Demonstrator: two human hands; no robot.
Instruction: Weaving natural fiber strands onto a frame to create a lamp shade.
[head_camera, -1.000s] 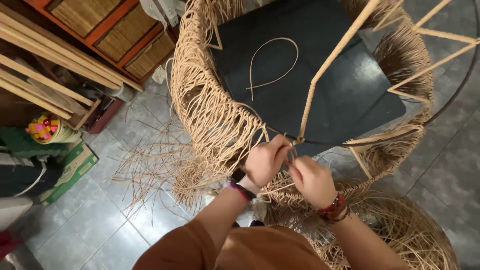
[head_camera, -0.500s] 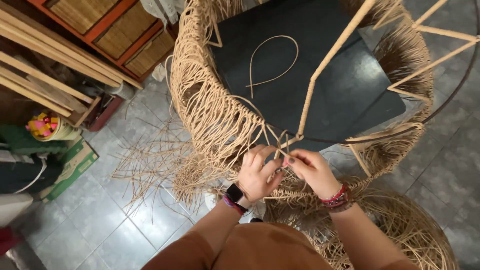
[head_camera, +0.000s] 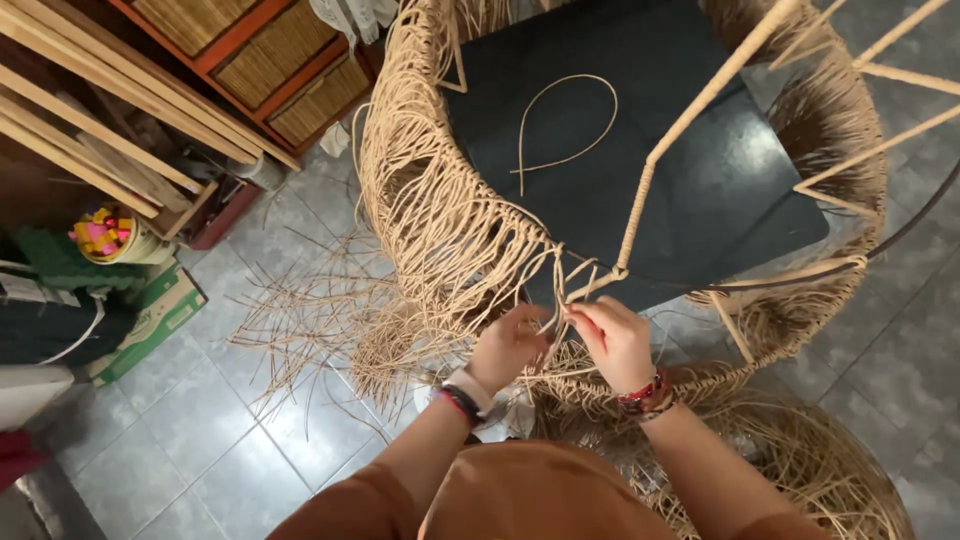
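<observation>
Both the left hand (head_camera: 508, 345) and right hand (head_camera: 617, 340) pinch cane strands (head_camera: 560, 290) at the frame rim (head_camera: 640, 275); keeping them taut likely tightens the wrap.

The person wears a rust-orange top with sleeves pushed up above the elbows, leaving both forearms bare. On the wrist of the left hand (head_camera: 508, 347), the one farther from the woven rattan frame (head_camera: 440, 215), sits a white-cased watch, with a dark band and a thin pink one beside it. The right hand (head_camera: 620, 340) has a cluster of red and dark beaded bracelets at its wrist.
</observation>
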